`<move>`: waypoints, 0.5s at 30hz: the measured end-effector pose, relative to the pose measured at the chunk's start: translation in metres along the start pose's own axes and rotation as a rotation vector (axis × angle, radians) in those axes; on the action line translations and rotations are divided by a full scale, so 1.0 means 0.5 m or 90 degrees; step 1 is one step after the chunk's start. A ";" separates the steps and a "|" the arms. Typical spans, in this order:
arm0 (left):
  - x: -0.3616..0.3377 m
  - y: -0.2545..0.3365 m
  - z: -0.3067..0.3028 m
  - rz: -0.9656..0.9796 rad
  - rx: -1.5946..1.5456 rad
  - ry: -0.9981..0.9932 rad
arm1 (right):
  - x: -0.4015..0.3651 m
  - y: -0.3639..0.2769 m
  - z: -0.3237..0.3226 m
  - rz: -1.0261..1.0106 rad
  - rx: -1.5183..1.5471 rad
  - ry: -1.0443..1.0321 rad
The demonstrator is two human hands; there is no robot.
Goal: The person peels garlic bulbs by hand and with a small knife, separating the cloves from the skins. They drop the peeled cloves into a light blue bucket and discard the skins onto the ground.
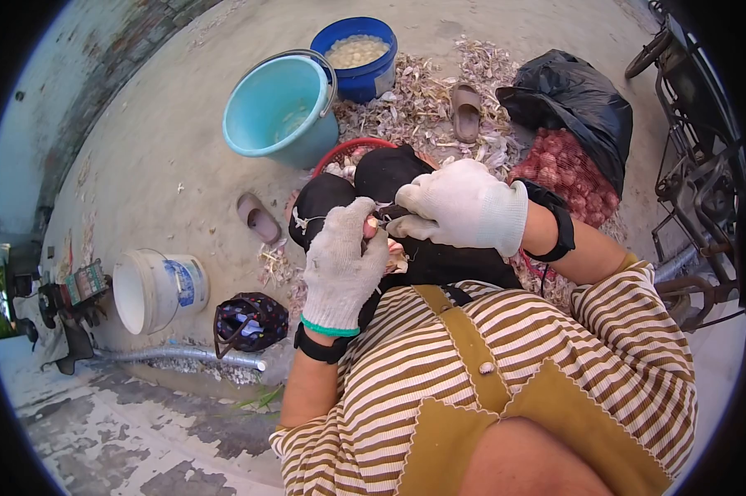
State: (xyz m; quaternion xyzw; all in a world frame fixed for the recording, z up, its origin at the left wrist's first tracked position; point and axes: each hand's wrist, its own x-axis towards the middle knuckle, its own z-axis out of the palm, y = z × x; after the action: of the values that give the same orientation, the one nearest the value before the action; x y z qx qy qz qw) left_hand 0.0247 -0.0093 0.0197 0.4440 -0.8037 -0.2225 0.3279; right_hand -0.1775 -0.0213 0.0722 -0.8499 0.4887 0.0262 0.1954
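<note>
My left hand [345,263], in a whitish knitted glove with a green cuff edge, is closed on a garlic clove [371,225] with pinkish skin and a pale bare tip. My right hand [462,207], also gloved, meets it from the right with its fingers pinched together; a small dark thing shows by its fingertips, too hidden to name. Both hands are above my lap in dark trousers [455,263]. Loose garlic pieces [397,258] lie below and between the hands. Beyond my knees is a red basket [340,151] with garlic in it, partly covered by my legs.
A turquoise bucket [249,124] and a blue bucket [321,37] of peeled cloves stand ahead. Garlic skins [422,91] litter the floor around a slipper [466,114]. At right are a net sack of garlic [567,169], a black bag [583,95] and a metal frame [695,149]. A white bucket [133,293] lies left.
</note>
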 end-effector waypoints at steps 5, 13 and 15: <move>0.004 0.005 -0.012 0.021 0.069 -0.058 | 0.008 0.009 0.014 -0.056 -0.026 0.003; -0.016 -0.001 -0.020 -0.063 -0.259 -0.063 | 0.014 0.085 0.053 0.060 0.335 -0.063; -0.022 0.002 -0.017 -0.135 -0.327 -0.041 | 0.011 0.095 0.055 0.060 0.238 -0.084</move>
State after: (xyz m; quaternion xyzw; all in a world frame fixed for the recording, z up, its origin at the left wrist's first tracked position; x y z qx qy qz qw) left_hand 0.0347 0.0003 0.0228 0.4207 -0.6799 -0.4662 0.3788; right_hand -0.2107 -0.0370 0.0309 -0.7716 0.5105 -0.0002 0.3796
